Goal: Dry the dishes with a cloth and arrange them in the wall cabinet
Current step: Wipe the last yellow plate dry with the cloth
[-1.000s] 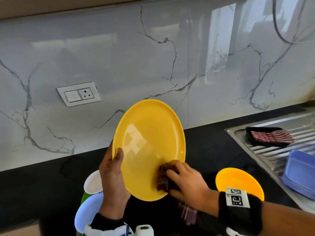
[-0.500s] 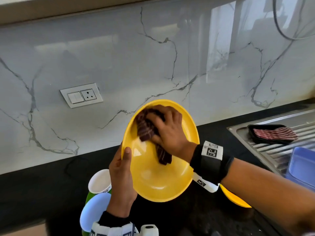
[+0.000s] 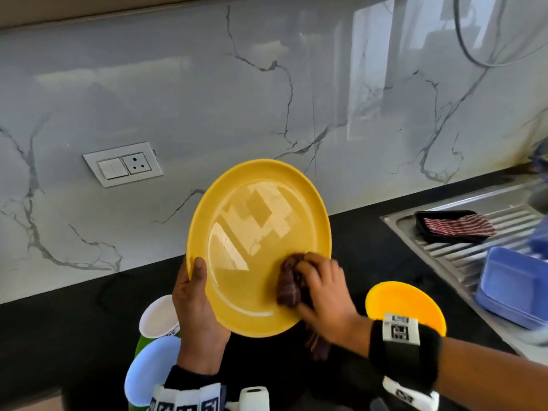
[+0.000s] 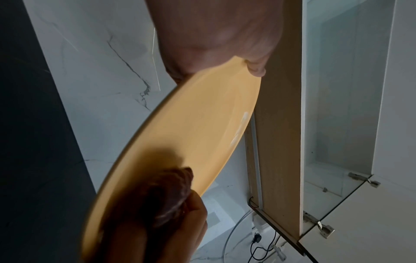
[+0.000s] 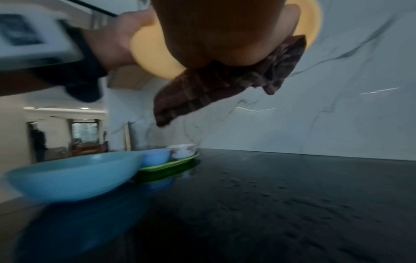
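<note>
A large yellow plate (image 3: 258,238) is held tilted up above the black counter (image 3: 74,315), its face toward me. My left hand (image 3: 195,295) grips its lower left rim, thumb on the front. My right hand (image 3: 320,289) holds a dark striped cloth (image 3: 289,281) and presses it on the plate's lower right. In the left wrist view the plate (image 4: 191,128) runs diagonally with the cloth (image 4: 166,195) at its lower end. The right wrist view shows the cloth (image 5: 225,83) hanging under my palm.
A second yellow plate (image 3: 406,304) lies on the counter at right. White bowl (image 3: 158,317), blue bowls (image 3: 148,372) and a green tray (image 5: 168,166) sit at lower left. The steel drainboard (image 3: 462,250) holds a black tray with a striped cloth (image 3: 456,226) and a blue container (image 3: 516,289). An open wall cabinet (image 4: 337,106) is above.
My right hand with the cloth has swept from the plate's upper part down to its lower right edge. The plate has tilted back up to face me; the left hand's grip is unchanged.
</note>
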A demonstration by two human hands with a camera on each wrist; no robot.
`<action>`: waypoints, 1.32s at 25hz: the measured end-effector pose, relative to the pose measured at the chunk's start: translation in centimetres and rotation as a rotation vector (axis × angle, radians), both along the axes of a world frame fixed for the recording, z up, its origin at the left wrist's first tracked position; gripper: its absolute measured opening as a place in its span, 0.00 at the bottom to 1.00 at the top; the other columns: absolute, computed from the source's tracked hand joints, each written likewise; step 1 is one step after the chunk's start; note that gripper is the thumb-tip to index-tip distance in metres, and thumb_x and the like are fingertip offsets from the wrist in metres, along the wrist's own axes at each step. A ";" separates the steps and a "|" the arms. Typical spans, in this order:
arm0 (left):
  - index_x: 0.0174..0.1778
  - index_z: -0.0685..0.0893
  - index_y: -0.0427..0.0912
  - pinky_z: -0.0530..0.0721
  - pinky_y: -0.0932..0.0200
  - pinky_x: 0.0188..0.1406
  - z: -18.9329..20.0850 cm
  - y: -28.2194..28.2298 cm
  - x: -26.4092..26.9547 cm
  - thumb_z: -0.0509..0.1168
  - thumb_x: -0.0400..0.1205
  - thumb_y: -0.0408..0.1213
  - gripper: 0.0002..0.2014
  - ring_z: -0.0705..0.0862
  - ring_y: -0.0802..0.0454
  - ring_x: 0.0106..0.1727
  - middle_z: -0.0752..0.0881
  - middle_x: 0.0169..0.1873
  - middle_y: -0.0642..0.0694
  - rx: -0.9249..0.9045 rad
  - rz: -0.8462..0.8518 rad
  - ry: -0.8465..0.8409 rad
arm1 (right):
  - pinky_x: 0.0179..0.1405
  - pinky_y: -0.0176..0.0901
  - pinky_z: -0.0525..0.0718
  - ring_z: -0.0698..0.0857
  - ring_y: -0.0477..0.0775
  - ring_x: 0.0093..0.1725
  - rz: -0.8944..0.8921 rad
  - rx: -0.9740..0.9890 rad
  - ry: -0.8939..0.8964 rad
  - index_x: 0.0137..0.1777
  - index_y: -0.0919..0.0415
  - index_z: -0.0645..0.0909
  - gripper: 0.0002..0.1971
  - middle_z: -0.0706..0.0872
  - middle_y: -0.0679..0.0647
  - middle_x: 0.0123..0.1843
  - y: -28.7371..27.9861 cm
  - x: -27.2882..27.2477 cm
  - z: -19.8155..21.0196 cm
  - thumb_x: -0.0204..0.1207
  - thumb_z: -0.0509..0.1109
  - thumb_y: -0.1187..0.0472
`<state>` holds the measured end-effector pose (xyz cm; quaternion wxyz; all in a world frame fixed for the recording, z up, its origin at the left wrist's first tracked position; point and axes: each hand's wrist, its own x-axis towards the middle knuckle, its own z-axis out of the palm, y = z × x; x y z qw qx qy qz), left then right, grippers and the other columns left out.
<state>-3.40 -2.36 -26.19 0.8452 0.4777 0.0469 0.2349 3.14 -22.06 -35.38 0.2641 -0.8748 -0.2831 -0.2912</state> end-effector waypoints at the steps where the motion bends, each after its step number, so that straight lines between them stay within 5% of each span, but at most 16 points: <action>1: 0.71 0.80 0.48 0.79 0.32 0.66 0.1 -0.3 0.0 0.80 0.60 0.65 0.44 0.83 0.35 0.67 0.84 0.67 0.40 0.008 -0.009 -0.002 | 0.52 0.63 0.83 0.71 0.61 0.60 0.110 -0.035 0.007 0.70 0.55 0.68 0.33 0.68 0.56 0.68 0.4 -1.4 -0.3 0.65 0.66 0.44; 3: 0.68 0.83 0.50 0.78 0.34 0.66 0.4 -0.8 0.2 0.79 0.61 0.65 0.41 0.83 0.36 0.67 0.85 0.66 0.42 0.030 -0.008 -0.004 | 0.59 0.63 0.81 0.71 0.60 0.66 0.371 -0.059 0.051 0.71 0.54 0.69 0.29 0.67 0.55 0.70 1.0 -2.7 0.7 0.70 0.69 0.48; 6: 0.66 0.85 0.49 0.81 0.38 0.62 0.8 -1.4 0.6 0.78 0.63 0.64 0.38 0.84 0.38 0.66 0.87 0.64 0.43 0.041 0.035 -0.020 | 0.73 0.52 0.72 0.70 0.58 0.74 0.738 0.211 0.184 0.69 0.59 0.74 0.20 0.70 0.60 0.71 1.2 -1.5 5.4 0.81 0.67 0.52; 9: 0.63 0.85 0.49 0.83 0.40 0.58 1.2 -2.4 0.6 0.69 0.74 0.53 0.22 0.86 0.38 0.62 0.89 0.58 0.46 0.032 0.029 0.009 | 0.75 0.43 0.69 0.71 0.52 0.74 0.507 0.627 0.132 0.67 0.58 0.78 0.15 0.73 0.54 0.68 0.3 2.9 9.7 0.80 0.65 0.60; 13: 0.61 0.85 0.50 0.87 0.45 0.50 0.7 -3.9 0.6 0.63 0.77 0.47 0.17 0.87 0.40 0.58 0.90 0.55 0.46 0.027 0.003 0.055 | 0.76 0.59 0.71 0.72 0.54 0.70 0.178 0.865 0.490 0.62 0.38 0.75 0.21 0.74 0.39 0.61 -0.4 6.3 11.7 0.80 0.58 0.67; 15: 0.59 0.86 0.51 0.89 0.52 0.42 0.6 -4.7 0.8 0.71 0.73 0.55 0.21 0.88 0.41 0.56 0.91 0.54 0.46 0.023 -0.006 0.085 | 0.78 0.57 0.66 0.69 0.48 0.69 0.171 0.766 0.433 0.61 0.36 0.70 0.22 0.72 0.38 0.64 -0.1 6.0 11.5 0.77 0.54 0.66; 18: 0.59 0.87 0.53 0.90 0.48 0.44 0.8 -5.5 1.0 0.80 0.55 0.67 0.38 0.89 0.41 0.55 0.90 0.57 0.44 0.052 -0.020 0.089 | 0.80 0.59 0.65 0.69 0.51 0.74 0.347 0.687 0.287 0.68 0.41 0.69 0.20 0.72 0.47 0.72 0.4 5.8 11.2 0.78 0.53 0.58; 21: 0.62 0.85 0.49 0.89 0.45 0.49 1.0 -6.1 1.4 0.80 0.57 0.67 0.40 0.89 0.40 0.57 0.89 0.58 0.41 0.042 0.008 0.056 | 0.78 0.67 0.64 0.67 0.58 0.80 0.570 0.437 0.147 0.69 0.61 0.77 0.19 0.73 0.57 0.77 0.4 5.7 10.7 0.81 0.55 0.59; 24: 0.66 0.83 0.39 0.82 0.38 0.61 1.0 -6.5 1.7 0.80 0.64 0.62 0.40 0.84 0.35 0.61 0.86 0.61 0.33 -0.013 0.059 0.015 | 0.80 0.67 0.56 0.63 0.58 0.83 0.789 0.161 0.050 0.65 0.64 0.80 0.20 0.75 0.59 0.77 0.0 4.6 10.3 0.86 0.52 0.54; 27: 0.67 0.80 0.32 0.79 0.39 0.63 1.0 -6.7 1.7 0.79 0.67 0.60 0.41 0.83 0.33 0.61 0.82 0.63 0.26 -0.039 0.078 0.006 | 0.81 0.68 0.53 0.64 0.58 0.83 0.949 0.004 0.081 0.62 0.66 0.82 0.32 0.78 0.59 0.75 -0.9 3.7 9.2 0.88 0.42 0.44; 33: 0.65 0.84 0.47 0.80 0.34 0.64 1.6 -7.7 1.9 0.79 0.59 0.66 0.42 0.84 0.32 0.64 0.86 0.64 0.37 0.034 0.154 0.042 | 0.84 0.58 0.49 0.67 0.51 0.82 1.052 -0.194 0.245 0.64 0.64 0.81 0.33 0.80 0.55 0.73 -4.6 4.2 6.7 0.87 0.40 0.43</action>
